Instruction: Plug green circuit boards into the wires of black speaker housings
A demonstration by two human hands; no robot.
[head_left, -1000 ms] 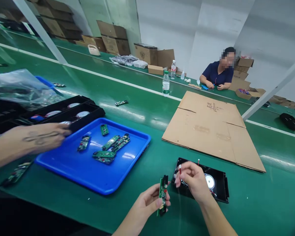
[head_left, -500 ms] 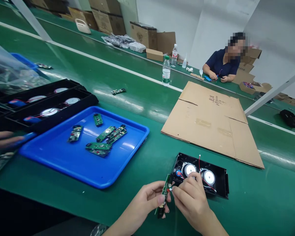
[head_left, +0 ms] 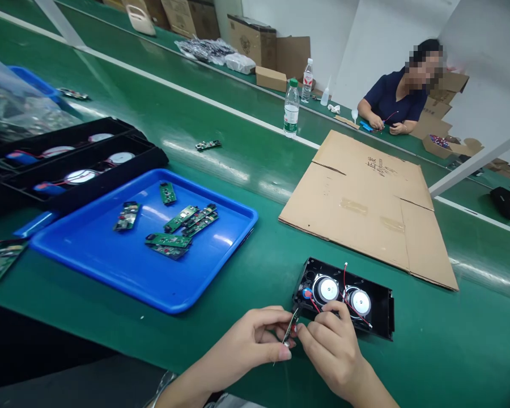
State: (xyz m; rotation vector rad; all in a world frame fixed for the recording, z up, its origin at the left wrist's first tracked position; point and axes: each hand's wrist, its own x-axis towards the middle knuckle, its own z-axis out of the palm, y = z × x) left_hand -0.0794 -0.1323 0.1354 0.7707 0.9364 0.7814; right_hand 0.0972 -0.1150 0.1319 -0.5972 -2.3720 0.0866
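bare fingers (head_left: 284, 353), bare forearms (head_left: 368, 385); a shiny band (head_left: 165, 381) on the left one.

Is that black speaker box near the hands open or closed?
Open: no cover hides the inside of the black speaker box, so its speaker drivers and red wires show.

left fingers (head_left: 267, 316) pinched, right fingers (head_left: 322, 335) curled

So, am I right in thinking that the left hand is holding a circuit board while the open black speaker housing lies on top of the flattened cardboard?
Not quite: the head view shows the open black speaker housing lying on the green tabletop, apart from the flattened cardboard. The left hand is indeed holding a circuit board.
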